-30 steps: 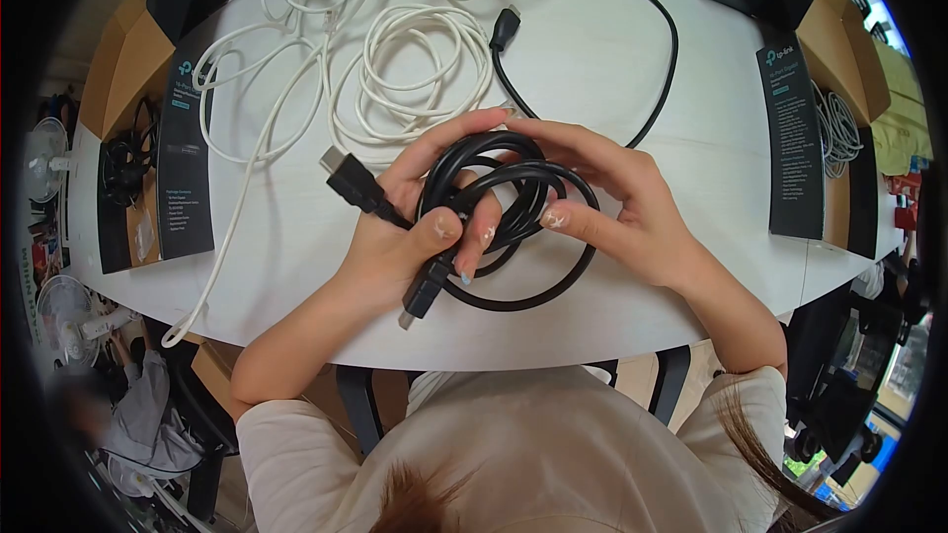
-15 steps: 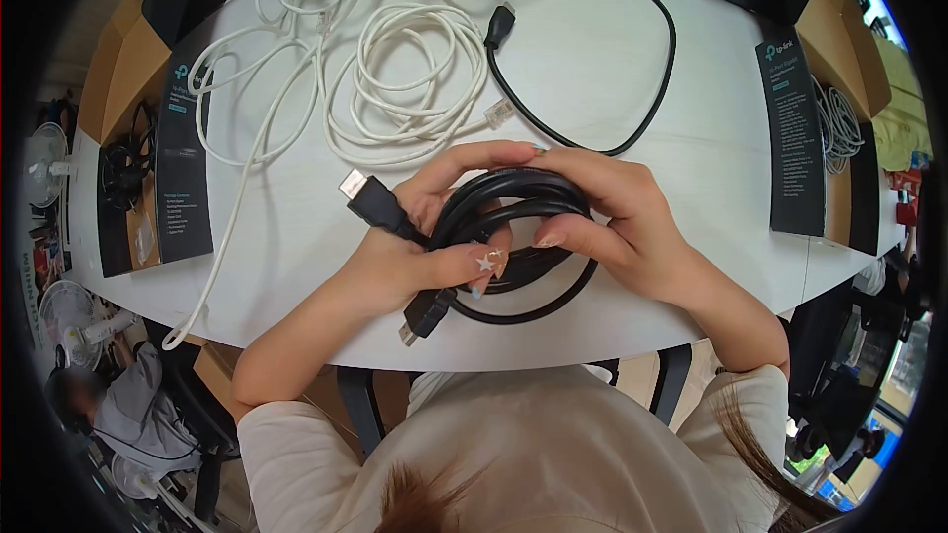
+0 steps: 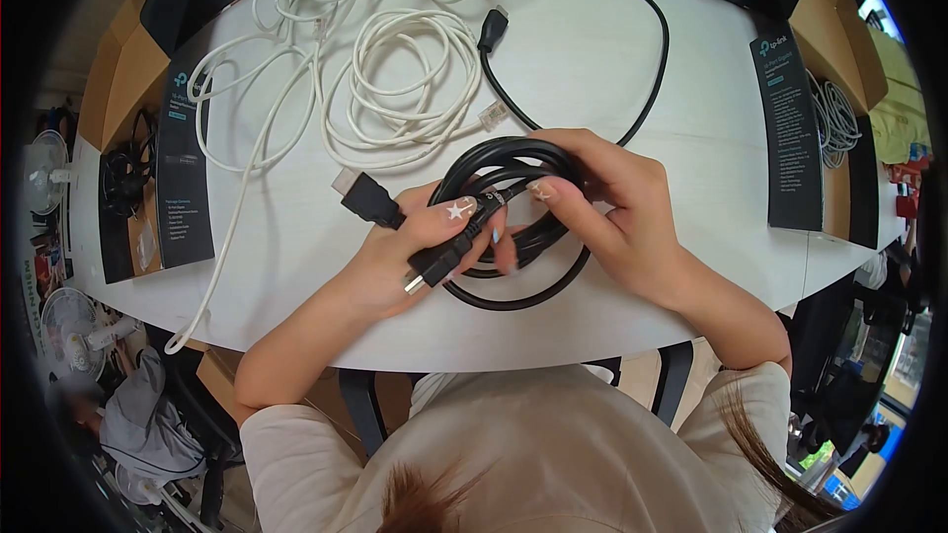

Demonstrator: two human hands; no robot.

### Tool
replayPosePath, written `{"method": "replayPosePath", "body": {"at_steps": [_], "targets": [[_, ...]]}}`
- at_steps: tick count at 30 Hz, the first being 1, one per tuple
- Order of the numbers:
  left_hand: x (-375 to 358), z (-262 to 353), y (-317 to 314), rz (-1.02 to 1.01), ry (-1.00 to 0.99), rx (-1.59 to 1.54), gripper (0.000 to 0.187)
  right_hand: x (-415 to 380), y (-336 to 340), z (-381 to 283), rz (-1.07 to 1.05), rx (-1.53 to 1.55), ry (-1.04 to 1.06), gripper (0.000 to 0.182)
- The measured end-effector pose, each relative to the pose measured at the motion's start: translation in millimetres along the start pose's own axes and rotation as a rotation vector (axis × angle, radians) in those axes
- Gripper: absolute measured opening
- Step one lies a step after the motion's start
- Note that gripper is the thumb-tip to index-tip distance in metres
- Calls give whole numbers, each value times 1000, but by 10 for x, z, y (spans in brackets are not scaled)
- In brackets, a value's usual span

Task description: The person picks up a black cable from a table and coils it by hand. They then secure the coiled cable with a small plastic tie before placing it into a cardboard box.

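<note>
A black HDMI cable (image 3: 538, 288), wound into a loose coil, is held between both hands above the near side of the table. My left hand (image 3: 410, 242) is closed on the coil's left side, its thumb lying over the strands beside one HDMI plug (image 3: 441, 258). The other plug (image 3: 367, 199) sticks out to the upper left past the same hand. My right hand (image 3: 622, 212) grips the coil's right side, thumb across the top strands and fingers behind, mostly hidden.
Coiled white network cables (image 3: 405, 89) lie beyond my hands. A second black cable (image 3: 660, 69) curves across the far right of the white table (image 3: 711, 168). Open tp-link boxes stand at left (image 3: 186, 178) and right (image 3: 788, 138), with cables inside. A person (image 3: 148, 415) sits at lower left.
My left thumb has shifted up over the strands, and the lower plug has swung up and right onto the coil's front. My right hand has moved slightly along the coil.
</note>
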State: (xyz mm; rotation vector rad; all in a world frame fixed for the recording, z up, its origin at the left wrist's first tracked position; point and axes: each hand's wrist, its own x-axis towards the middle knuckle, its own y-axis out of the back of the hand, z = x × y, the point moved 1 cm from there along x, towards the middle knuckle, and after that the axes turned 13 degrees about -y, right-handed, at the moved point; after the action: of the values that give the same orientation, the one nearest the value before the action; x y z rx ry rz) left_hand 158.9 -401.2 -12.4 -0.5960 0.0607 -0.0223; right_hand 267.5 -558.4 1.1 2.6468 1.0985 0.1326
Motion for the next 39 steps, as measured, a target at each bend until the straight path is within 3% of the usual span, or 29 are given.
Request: {"method": "replayPosePath", "body": {"at_steps": [6,9,12,16,25,28,31,34,36,39], "targets": [[-27,13,19,34,-89,156,38,61,89,-85,127,-121,347,32],[-58,107,-11,24,-85,196,36,61,121,-76,79,-121,311,37],[-99,153,-150,127,-195,488,38,61,123,-147,210,-270,465,36],[-144,152,-66,81,-200,575,47,89,117,-109,67,-149,458,32],[-114,38,9,175,-451,262,46,36,129,-154,-22,-180,356,37],[-89,24,-29,193,-465,171,44,76,160,-91,-321,-49,292,36],[-82,-3,31,82,-551,77,43,144,207,-67,-472,212,221,26],[-118,-9,44,43,-648,92,53,122,252,-54,-497,356,-21,14],[-122,86,150,-68,-699,242,52,122,202,-24,-395,549,-135,14],[-126,166,71,91,-753,389,52,196,217,28,-294,870,-186,25]]}}
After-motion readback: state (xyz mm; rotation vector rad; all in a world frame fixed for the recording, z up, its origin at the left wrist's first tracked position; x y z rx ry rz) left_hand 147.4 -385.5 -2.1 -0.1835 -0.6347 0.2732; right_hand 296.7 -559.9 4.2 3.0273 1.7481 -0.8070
